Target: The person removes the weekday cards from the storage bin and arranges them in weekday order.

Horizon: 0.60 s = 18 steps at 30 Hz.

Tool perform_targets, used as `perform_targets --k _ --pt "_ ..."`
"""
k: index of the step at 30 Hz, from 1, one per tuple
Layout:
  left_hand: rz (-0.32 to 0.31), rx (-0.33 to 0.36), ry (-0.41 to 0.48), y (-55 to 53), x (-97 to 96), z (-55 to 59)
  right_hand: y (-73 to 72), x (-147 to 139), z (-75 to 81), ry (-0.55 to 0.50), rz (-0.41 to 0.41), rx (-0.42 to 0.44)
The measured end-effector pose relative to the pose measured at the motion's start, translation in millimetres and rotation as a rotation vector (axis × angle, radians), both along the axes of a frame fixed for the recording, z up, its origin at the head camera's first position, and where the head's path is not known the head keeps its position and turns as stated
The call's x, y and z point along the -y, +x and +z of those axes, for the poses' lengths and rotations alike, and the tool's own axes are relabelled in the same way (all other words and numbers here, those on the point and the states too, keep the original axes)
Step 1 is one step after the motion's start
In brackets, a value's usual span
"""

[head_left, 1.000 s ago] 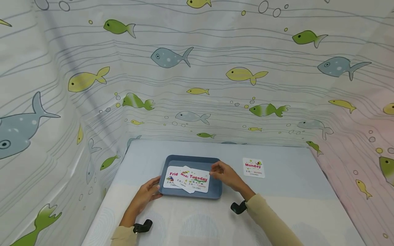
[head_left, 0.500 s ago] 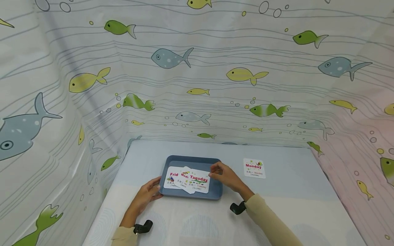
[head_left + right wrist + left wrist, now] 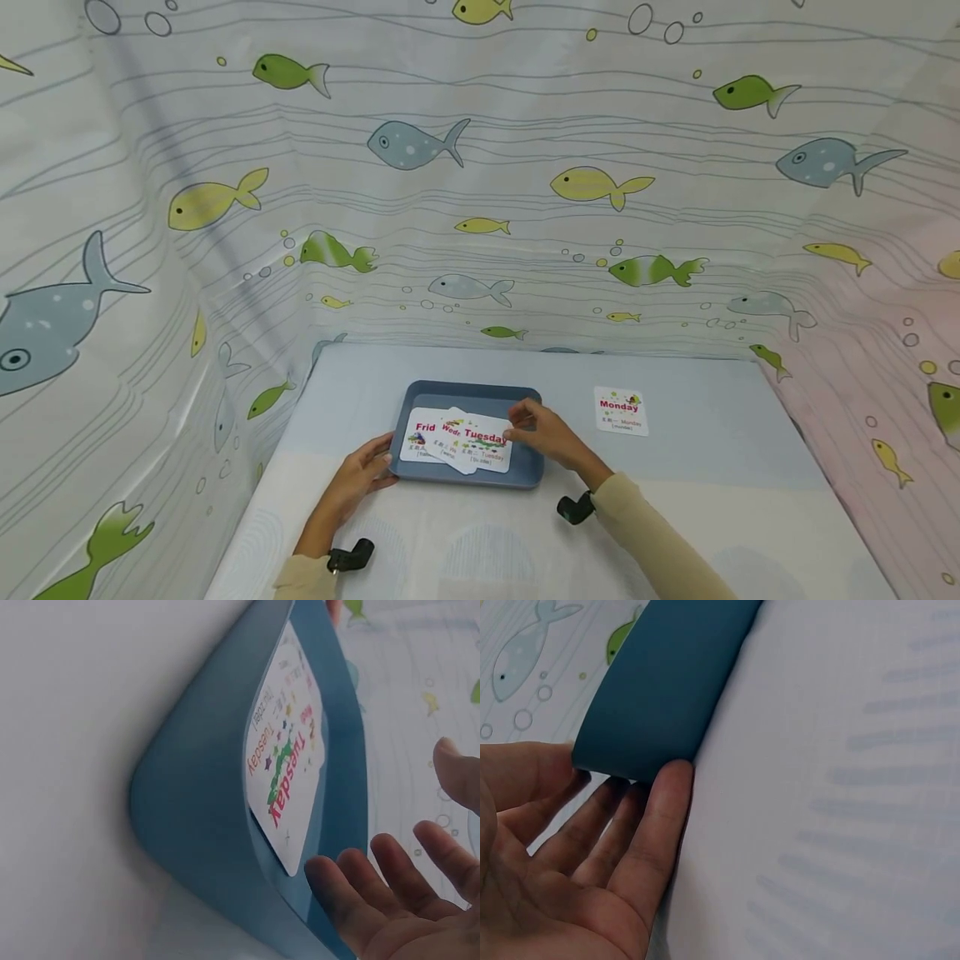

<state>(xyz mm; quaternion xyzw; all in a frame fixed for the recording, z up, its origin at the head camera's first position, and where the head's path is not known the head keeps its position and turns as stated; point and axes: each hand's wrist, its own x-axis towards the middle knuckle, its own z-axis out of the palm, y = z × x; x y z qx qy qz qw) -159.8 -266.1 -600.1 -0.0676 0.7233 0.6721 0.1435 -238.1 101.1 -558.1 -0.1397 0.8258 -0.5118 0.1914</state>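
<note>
A blue rectangular tray point(image 3: 465, 392) lies on the table and holds fanned, overlapping white cards. On top is the Tuesday card point(image 3: 487, 450), over the Wednesday card point(image 3: 452, 454), whose word is partly covered. Leftmost sits a card reading "Frid" point(image 3: 420, 425), its right part hidden. My left hand point(image 3: 356, 479) touches the tray's left end with its fingertips; the left wrist view shows them at a lower corner of the wall. Above the tray's right side hovers my right hand point(image 3: 551, 437). Its fingers are spread and loosely bent near the Tuesday card's edge, holding nothing in the right wrist view.
A Monday card point(image 3: 621, 411) lies on the table to the right of the tray. The pale cloth on the table point(image 3: 712, 517) carries printed arcs. Fish-patterned curtains point(image 3: 480, 250) surround the back and sides. A black wrist camera point(image 3: 575, 508) sits by the right sleeve.
My right hand has shifted slightly left, its fingertips now overlapping the Tuesday card's right edge in the head view. The left hand, tray and cards stay where they were.
</note>
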Motion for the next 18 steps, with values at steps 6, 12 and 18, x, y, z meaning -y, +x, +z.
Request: perform_targets --k 6,12,18 --pt "0.011 0.001 0.003 0.2 1.1 -2.2 2.0 3.6 -2.6 0.02 -0.004 0.005" --pt "0.012 0.003 0.004 0.3 1.2 -1.7 2.7 5.8 -7.3 0.035 -0.031 0.017" --pt "0.006 0.001 0.007 -0.3 1.2 -3.0 1.7 8.1 -11.5 0.039 -0.029 0.016"
